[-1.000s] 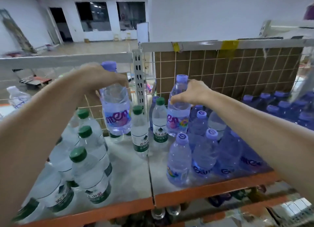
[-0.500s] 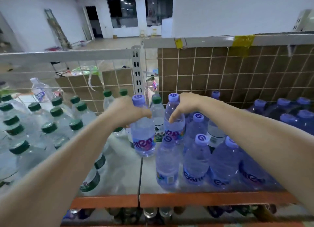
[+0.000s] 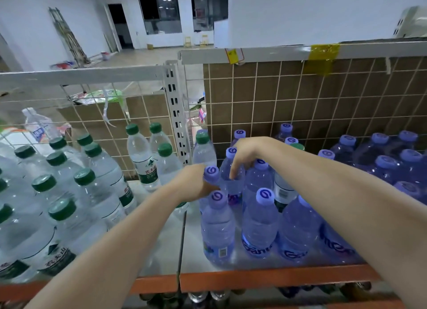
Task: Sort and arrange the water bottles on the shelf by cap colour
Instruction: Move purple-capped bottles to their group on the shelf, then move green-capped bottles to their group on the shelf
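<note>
Head view. Tight packing risks a knock-on tumble: a nudged purple bottle (image 3: pixel 217 230) near the front edge of the shelf (image 3: pixel 265 277) could roll off. Left hand (image 3: pixel 196 184) curled round the neck of a purple-capped bottle (image 3: pixel 211 173) near the middle seam; pulling away carelessly could tip it onto neighbours. Right hand (image 3: pixel 247 156) draped over another bottle (image 3: pixel 231 170) just behind, fingers hanging loosely; grip cannot be told. Green-capped bottles (image 3: pixel 85 177) clear with green labels, massed on the left half; purple ones tinted blue, filling the right half. Stray green caps (image 3: pixel 298 146) among purple still need moving.
</note>
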Tool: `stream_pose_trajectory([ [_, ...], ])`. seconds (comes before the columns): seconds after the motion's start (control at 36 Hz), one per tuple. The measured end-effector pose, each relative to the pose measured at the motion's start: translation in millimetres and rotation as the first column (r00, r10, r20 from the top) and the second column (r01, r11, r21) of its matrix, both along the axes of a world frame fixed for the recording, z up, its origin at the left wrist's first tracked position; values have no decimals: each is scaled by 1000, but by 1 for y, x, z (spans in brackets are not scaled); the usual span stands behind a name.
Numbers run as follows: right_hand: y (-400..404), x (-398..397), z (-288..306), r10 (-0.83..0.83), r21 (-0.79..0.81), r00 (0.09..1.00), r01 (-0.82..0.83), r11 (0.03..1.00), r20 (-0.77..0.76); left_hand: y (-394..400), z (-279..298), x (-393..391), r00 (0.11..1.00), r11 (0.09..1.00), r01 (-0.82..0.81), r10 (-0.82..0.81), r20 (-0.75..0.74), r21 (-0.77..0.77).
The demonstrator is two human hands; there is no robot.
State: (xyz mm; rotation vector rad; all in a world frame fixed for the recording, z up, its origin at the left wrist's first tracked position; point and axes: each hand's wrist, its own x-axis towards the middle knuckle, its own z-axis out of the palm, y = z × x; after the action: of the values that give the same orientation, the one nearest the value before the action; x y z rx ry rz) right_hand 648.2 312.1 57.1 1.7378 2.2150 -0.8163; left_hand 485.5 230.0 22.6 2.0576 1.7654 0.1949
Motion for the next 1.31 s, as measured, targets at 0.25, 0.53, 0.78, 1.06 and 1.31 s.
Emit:
stream_pose_trajectory([
  [0.25, -1, -4, 2, 18, 31, 1000, -17, 999, -17, 15, 2, 7, 996, 992, 79, -74, 58, -99],
  [0.53, -20, 33, 41, -40, 285, 917, 165, 944, -397, 17, 14, 5, 982, 984, -7, 40, 183, -176],
  [0.78, -55, 77, 43, -183, 462, 835, 454, 762, -519, 19, 31, 39, 917, 939, -231, 123, 380, 255],
  [1.06, -76, 96, 11, -481, 287, 716, 666, 688, -506, 13, 24, 35, 778, 813, -527, 346, 524, 247],
  [1.31, -72, 83, -1, -515, 389, 845, 528, 755, -145, 44, -7, 27, 648, 821, -568, 492, 582, -62],
])
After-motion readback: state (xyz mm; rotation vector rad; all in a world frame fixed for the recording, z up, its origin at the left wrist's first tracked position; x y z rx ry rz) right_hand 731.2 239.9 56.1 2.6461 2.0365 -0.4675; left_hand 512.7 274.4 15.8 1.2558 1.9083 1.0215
